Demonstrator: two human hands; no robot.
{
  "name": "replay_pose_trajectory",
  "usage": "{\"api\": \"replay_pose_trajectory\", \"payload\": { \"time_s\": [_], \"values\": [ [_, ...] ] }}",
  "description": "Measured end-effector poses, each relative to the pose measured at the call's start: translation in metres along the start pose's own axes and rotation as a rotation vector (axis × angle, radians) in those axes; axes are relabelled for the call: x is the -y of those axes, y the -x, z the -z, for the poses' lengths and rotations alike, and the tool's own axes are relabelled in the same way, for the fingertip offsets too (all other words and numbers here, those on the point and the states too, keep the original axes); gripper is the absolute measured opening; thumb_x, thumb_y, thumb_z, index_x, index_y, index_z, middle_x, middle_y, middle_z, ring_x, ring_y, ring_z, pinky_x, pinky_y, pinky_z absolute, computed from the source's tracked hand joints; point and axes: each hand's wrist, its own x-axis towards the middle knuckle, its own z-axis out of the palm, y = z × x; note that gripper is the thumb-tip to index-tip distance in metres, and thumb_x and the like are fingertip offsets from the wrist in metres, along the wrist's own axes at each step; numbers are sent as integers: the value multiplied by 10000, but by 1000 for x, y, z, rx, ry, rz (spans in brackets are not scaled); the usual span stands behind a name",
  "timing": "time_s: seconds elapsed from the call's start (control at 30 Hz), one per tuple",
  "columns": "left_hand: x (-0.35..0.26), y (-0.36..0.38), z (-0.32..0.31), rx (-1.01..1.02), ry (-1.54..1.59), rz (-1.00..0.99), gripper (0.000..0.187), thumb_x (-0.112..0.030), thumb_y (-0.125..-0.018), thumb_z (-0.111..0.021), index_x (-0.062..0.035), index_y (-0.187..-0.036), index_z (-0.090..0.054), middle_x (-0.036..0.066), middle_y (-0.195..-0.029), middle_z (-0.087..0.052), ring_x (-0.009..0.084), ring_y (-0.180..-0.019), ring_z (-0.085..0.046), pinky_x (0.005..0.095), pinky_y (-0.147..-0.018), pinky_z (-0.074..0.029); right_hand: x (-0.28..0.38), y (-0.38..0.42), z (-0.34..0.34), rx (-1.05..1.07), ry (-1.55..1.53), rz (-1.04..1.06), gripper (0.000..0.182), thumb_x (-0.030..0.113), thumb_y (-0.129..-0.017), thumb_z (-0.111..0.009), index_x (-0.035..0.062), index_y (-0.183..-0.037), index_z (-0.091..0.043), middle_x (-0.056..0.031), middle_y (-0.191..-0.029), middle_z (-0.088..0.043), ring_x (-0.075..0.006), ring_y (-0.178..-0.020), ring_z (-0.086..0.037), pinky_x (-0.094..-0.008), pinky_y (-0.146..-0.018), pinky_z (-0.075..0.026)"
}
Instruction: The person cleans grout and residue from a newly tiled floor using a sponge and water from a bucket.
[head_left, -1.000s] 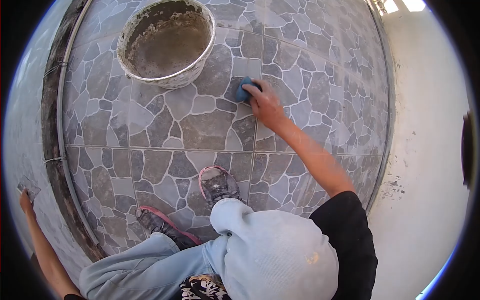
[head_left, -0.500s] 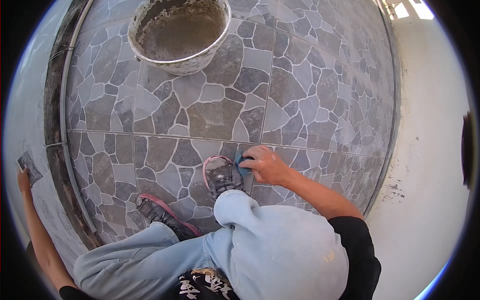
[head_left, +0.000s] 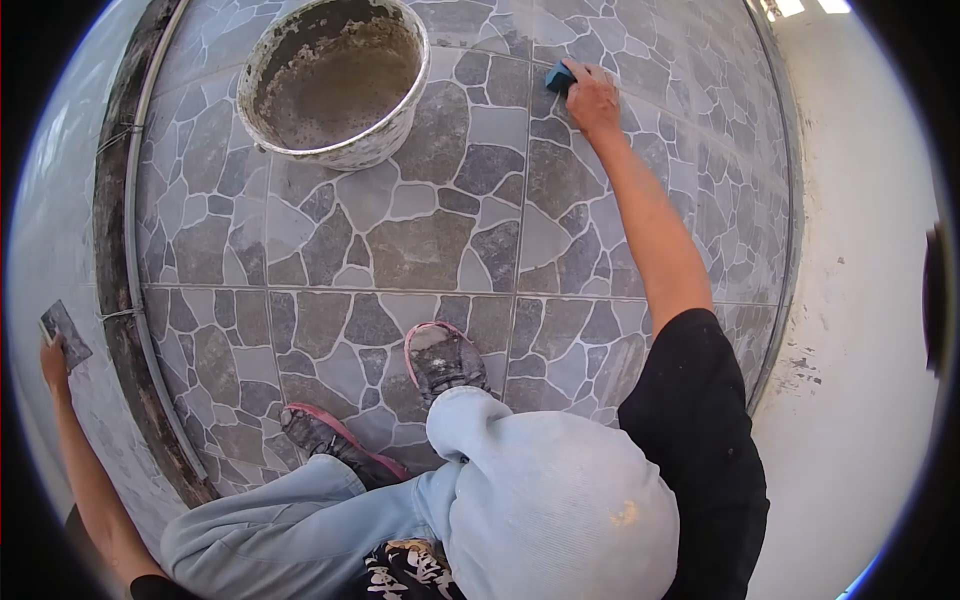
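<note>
Your sponge (head_left: 559, 78) has moved from beside your shoe (head_left: 444, 360) to the floor tiles (head_left: 420, 250) right of the bucket (head_left: 372, 150), gripped in the fingers of your right hand (head_left: 596, 101), your left hand (head_left: 54, 364) grasping a trowel (head_left: 70, 334); wiping looks partway, though I cannot tell which tiles remain.

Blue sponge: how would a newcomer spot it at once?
Find the big, crusted bucket at the top, on the stone-patterned floor tiles. To its right in the picture, the right hand holds a small, blocky blue sponge against those tiles. Its strong blue sets it apart from the grey pattern and the bucket.
</note>
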Motion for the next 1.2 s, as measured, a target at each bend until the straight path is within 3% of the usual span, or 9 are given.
{"api": "replay_pose_trajectory", "payload": {
  "time_s": [0.13, 0.33, 0.5, 0.67, 0.87, 0.97, 1.07, 1.13, 1.2],
  "values": [
    [-25, 6, 3, -29, 58, -42, 496, -292, -942, -577, 54, -1296, -606, 272, -1119, -695, 404, -1055, -667, 438, -918, -490, 0, -40, -13, 187, 160, -196, 435, 195, -876, -626, 204, -1310, -649, -121, -1255, -635, -351, -1182, -592, -492, -985, -489],
    [-28, 74, 6, -8, -1, 41, 425, -250, -866, -585, 11, -1196, -648, 240, -1047, -713, 389, -1006, -679, 446, -896, -494, 66, 162, 109, 328, -255, 160, 496, -36, -708, -573, 81, -1179, -673, -157, -1075, -599, -365, -1037, -572, -481, -912, -444],
    [-61, 88, -7, 9, 67, 111, 421, -275, -809, -592, 35, -1082, -673, 264, -1024, -703, 419, -983, -661, 469, -870, -486, 71, 244, 220, 1023, -412, 330, 457, -19, -693, -599, 71, -1130, -704, -154, -1032, -595, -345, -987, -597, -447, -888, -453],
    [-150, 65, -3, -47, 197, 19, 423, -284, -811, -594, 2, -1113, -670, 265, -1027, -701, 420, -990, -661, 476, -874, -484, 141, 163, 209, 724, -651, 48, 564, 19, -756, -610, 74, -1317, -614, -169, -1032, -581, -365, -951, -587, -407, -889, -474],
    [-272, 71, 51, -40, 447, -6, 309, -282, -850, -614, -60, -1053, -684, 145, -914, -708, 248, -846, -670, 393, -737, -511, 339, 98, 100, 625, -1105, 303, 542, 93, -886, -658, 100, -1418, -552, -186, -1107, -600, -335, -1003, -585, -407, -916, -470],
    [-314, 70, 105, -92, 550, 37, 346, -313, -893, -645, -24, -1080, -677, 100, -914, -686, 226, -862, -621, 385, -791, -472, 427, 85, 49, 693, -1412, 241, 524, 103, -912, -640, 107, -1427, -546, -195, -1163, -600, -353, -1022, -574, -420, -935, -469],
    [-338, 49, 140, -108, 623, -117, 362, -307, -893, -654, -21, -1115, -676, 87, -935, -677, 210, -885, -613, 368, -807, -470, 465, 83, 44, 597, -1330, 258, 514, 108, -884, -651, 107, -1393, -579, -185, -1133, -601, -348, -1030, -572, -456, -969, -445],
    [-364, 35, 157, -113, 323, -244, 392, -308, -896, -652, -27, -1169, -662, 96, -940, -684, 213, -882, -623, 370, -817, -475, 465, 80, 43, 435, -1023, 535, 506, 124, -844, -672, 105, -1346, -617, -172, -1046, -606, -337, -1024, -580, -500, -978, -415],
    [-381, 11, 160, -67, 137, -355, 418, -302, -891, -646, -32, -1210, -642, 122, -957, -693, 231, -884, -635, 378, -835, -478, 462, 67, 18, 324, -1004, 540, 514, 132, -806, -690, 89, -1316, -637, -164, -980, -595, -321, -1016, -585, -518, -968, -392]
  ]
}}
